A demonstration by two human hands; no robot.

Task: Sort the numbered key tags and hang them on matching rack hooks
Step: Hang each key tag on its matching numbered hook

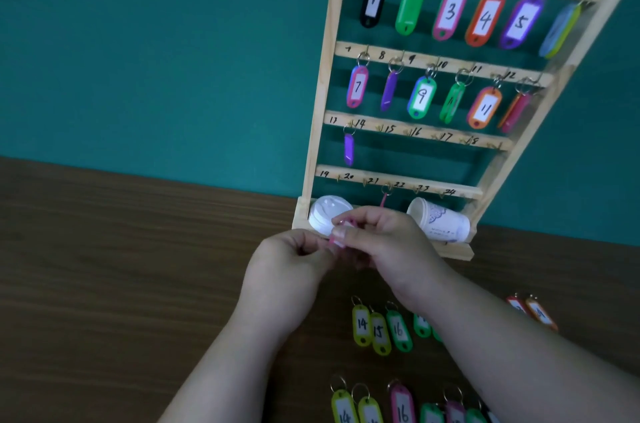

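Note:
A wooden key rack (317, 131) stands on the table against the teal wall, with four rows of numbered hooks. Tags hang on the top two rows, such as the black tag 1 (373, 0) and the orange tag 11 (484, 108). One purple tag (349, 149) hangs in the third row. A pink tag hangs from a hook (385, 195) in the bottom row. In front of the rack's base, my left hand (291, 266) and my right hand (384, 235) both pinch the lower part of that pink tag (337, 236). Loose tags 14 (362, 325), 15 (380, 332) and 16 (399, 331) lie on the table.
Two white paper cups lie on their sides on the rack's base, one at the left (327, 214), one at the right (440, 219). More loose tags lie along the bottom edge (401, 403) and at the right (540, 311). The brown wooden table (121, 266) stretches to the left.

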